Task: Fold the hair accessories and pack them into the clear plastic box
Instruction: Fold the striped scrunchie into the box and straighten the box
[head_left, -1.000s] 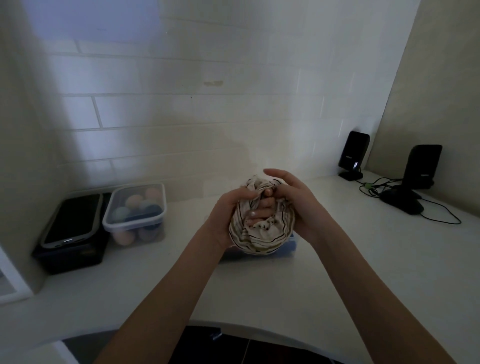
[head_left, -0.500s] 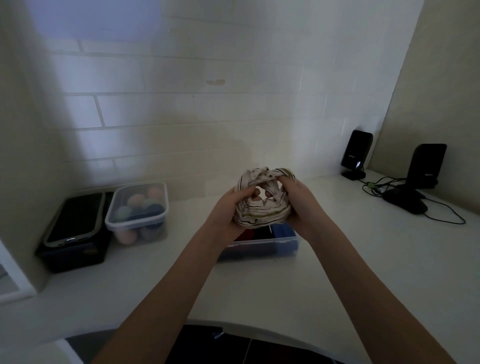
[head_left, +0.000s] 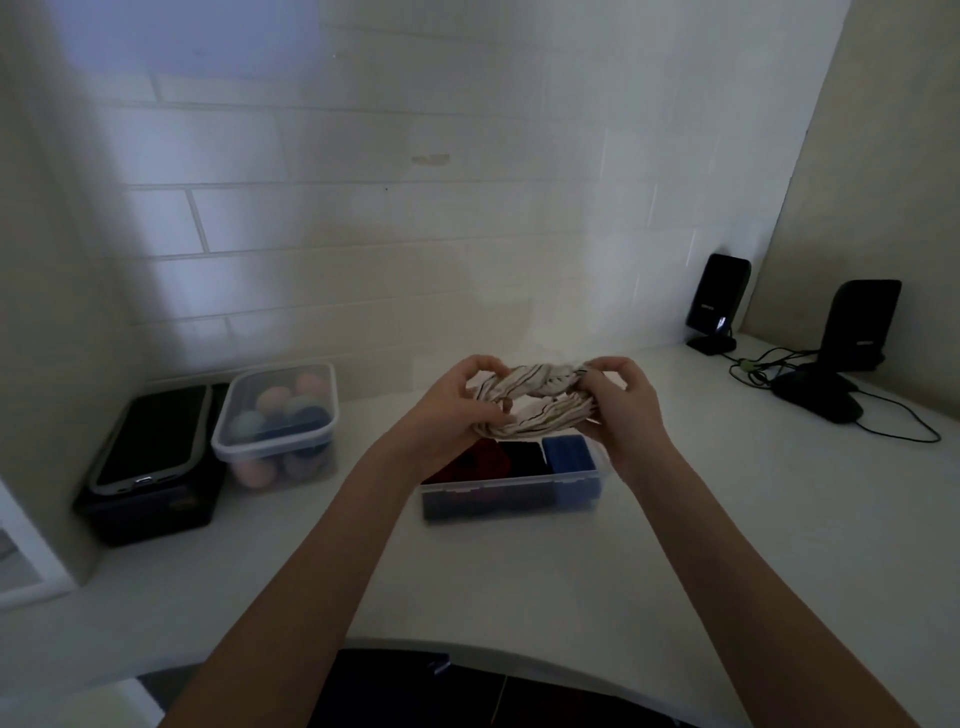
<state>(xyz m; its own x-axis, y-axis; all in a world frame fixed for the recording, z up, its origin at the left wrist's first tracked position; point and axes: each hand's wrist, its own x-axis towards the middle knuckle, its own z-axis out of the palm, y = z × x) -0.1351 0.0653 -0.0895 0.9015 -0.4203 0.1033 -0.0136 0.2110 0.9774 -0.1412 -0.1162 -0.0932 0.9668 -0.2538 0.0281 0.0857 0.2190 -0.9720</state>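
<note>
Cream striped cloth, a twisted headband (head_left: 530, 402), is held in the air between both hands, just above the clear plastic box (head_left: 511, 491) at the middle of the white bench (head_left: 727, 519). The left hand (head_left: 457, 410) pinches its nine o'clock end with curled fingers and thumb; the right hand (head_left: 621, 402) grips the three o'clock end the same way, so the band is drawn out sideways, its knot near twelve o'clock.

Inside the box lie a red piece (head_left: 480, 460), a dark piece (head_left: 524, 457) and a blue piece (head_left: 566, 451), side by side, already folded and packed, it seems. I judge the job well along: this headband is not yet folded down or placed, and no other loose accessories show on the bench.

At nine o'clock from the box stand a lidded tub of coloured balls (head_left: 278, 423) and a black case (head_left: 150, 467); two black speakers (head_left: 719, 301) sit towards two o'clock.
</note>
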